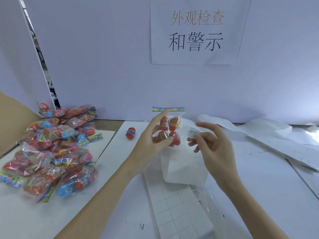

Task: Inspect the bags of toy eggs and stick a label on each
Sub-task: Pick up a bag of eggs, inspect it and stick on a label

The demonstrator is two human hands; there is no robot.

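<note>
Head view: the pile of bagged eggs [51, 149], too many to count reliably, lies well left of the held bag [168, 126]. One label sheet [174, 211] lies below that bag. The left hand [151, 140] grips the bag upright, long axis vertical, four eggs visible inside. The right hand [209, 140], just right of the bag, pinches one label [192, 134]. One loose egg [130, 133] lies left of the bag.

Bag pile [51, 149] crowding left; loose egg [130, 133] beside bare centre.
</note>
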